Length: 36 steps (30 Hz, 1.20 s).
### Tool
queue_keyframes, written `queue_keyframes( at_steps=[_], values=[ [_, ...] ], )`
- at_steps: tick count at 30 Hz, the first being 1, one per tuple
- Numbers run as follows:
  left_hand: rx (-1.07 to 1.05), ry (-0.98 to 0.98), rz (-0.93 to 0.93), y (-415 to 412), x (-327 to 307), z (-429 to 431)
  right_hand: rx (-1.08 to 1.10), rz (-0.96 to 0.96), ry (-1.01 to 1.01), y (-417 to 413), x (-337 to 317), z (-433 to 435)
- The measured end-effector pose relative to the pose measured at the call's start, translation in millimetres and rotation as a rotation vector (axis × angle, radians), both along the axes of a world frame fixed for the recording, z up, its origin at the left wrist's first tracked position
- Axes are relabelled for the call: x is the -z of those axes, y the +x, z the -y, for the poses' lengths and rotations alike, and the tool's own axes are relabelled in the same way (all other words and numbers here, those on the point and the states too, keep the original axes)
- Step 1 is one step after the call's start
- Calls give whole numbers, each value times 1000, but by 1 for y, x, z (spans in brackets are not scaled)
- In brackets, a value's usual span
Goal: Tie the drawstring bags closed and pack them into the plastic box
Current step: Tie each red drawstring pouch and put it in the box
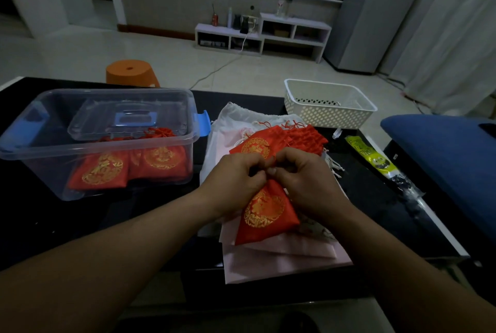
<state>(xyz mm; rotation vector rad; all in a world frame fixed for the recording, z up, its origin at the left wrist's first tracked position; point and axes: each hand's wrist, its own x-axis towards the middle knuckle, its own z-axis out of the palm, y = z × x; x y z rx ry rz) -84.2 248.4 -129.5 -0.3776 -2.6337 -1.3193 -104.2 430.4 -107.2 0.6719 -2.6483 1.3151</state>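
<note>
A red drawstring bag with a gold emblem (265, 212) hangs from both hands over the middle of the black table. My left hand (236, 179) and my right hand (303, 179) meet at its neck, fingers curled and pinching the red cord. Behind them lies a pile of more red bags (281, 139) on white and pink cloth bags (230, 134). At the left stands the clear plastic box (35, 144) with blue latches; several red bags (102, 171) lie inside it, and its clear lid (128, 120) rests tilted in the box.
A white perforated basket (330, 107) stands at the back right of the table. A yellow-green and black packet (375, 158) lies near the right edge. A blue cushion (442, 150) sits at the right, and an orange stool (131, 72) stands behind the table.
</note>
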Motion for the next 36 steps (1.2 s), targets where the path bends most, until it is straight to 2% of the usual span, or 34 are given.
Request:
queue_keyframes(
  at_steps=[5, 11, 13, 17, 22, 27, 29, 33, 36],
  values=[
    [66, 44, 37, -4, -6, 6, 33, 59, -15, -1, -5, -3],
    [33, 5, -109, 2, -5, -3, 128, 295, -72, 3, -8, 1],
    [40, 8, -120, 4, -5, -7, 167, 264, -56, 4, -7, 3],
    [100, 148, 14, 6, -8, -6, 242, 170, -40, 4, -13, 1],
    [129, 29, -44, 6, -7, 0, 321, 114, -79, 3, -14, -2],
    [81, 5, 0, 8, -9, 2, 335, 95, -121, 5, -13, -1],
    [7, 81, 81, 11, -10, -2, 324, 108, -141, 3, -12, 0],
    [-75, 356, 378, 14, -17, -13, 324, 50, -134, 1, -15, 3],
    [-78, 453, 403, 14, -20, -14, 288, 74, -193, 3, -17, 8]
  ],
)
